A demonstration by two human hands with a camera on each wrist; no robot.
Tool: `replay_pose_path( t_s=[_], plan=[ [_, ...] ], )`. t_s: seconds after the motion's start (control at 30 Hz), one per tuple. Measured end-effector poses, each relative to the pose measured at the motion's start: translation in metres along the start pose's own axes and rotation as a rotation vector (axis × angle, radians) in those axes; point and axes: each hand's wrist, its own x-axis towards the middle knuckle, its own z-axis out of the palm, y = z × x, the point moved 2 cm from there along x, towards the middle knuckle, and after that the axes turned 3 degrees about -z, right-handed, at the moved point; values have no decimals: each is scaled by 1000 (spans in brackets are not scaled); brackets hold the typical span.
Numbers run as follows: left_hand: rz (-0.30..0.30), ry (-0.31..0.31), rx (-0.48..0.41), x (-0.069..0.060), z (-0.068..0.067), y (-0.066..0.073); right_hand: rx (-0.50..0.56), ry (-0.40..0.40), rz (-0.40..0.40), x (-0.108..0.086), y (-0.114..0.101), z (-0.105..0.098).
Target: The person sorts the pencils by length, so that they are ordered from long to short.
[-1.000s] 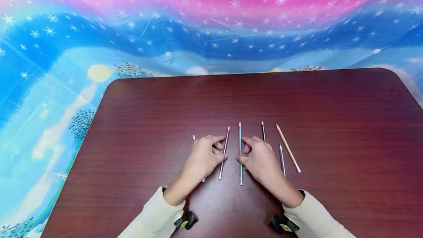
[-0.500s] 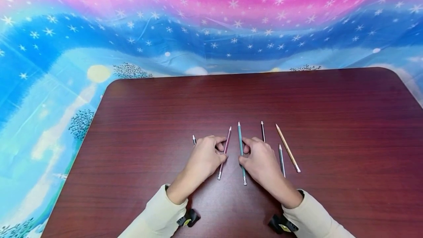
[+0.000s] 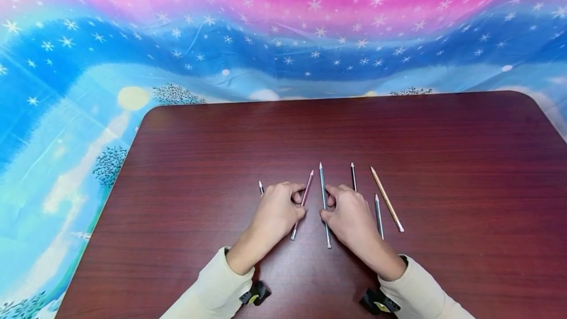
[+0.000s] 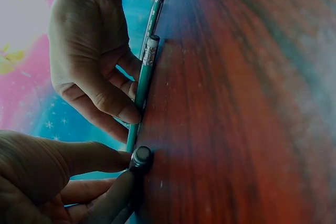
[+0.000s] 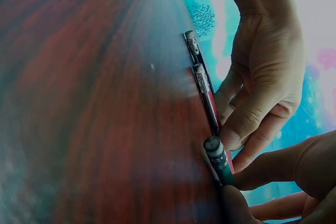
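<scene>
On the brown table, my left hand (image 3: pixel 276 208) pinches a pink pencil (image 3: pixel 308 188) between thumb and fingers, its tip leaning right. Beside it my right hand (image 3: pixel 350 209) holds a teal pencil (image 3: pixel 322 181) the same way, with a gap between the two pencils. In the left wrist view the pink pencil's eraser end (image 4: pixel 140 156) shows between the thumb and a finger. The right wrist view shows the teal pencil's eraser end (image 5: pixel 214 148) by the right thumb. Both pencils lie along the tabletop. A dark pencil (image 3: pixel 261 187) is mostly hidden under my left hand.
Right of my right hand lie a black pencil (image 3: pixel 353 176), partly covered, a dark green pencil (image 3: pixel 378 213) and a gold pencil (image 3: pixel 387 199). The wooden table (image 3: pixel 221 137) ends at a patterned cloth (image 3: pixel 274 28) behind.
The pink pencil's tip has swung right as my left hand shifted slightly right. The teal pencil's eraser end has moved right, so it tilts a little. The other pencils stay put.
</scene>
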Motion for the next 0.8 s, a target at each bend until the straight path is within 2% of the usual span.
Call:
replay_pose_path(
  t_s=[0.37, 0.6, 0.8],
  plan=[
    [13, 5, 17, 0, -1, 3, -16, -8, -1, 0, -1, -1],
    [22, 7, 24, 0, -1, 4, -47, -22, 28, -1, -4, 2],
    [24, 5, 13, 0, -1, 3, -60, -16, 14, 0, -4, 2]
  ],
)
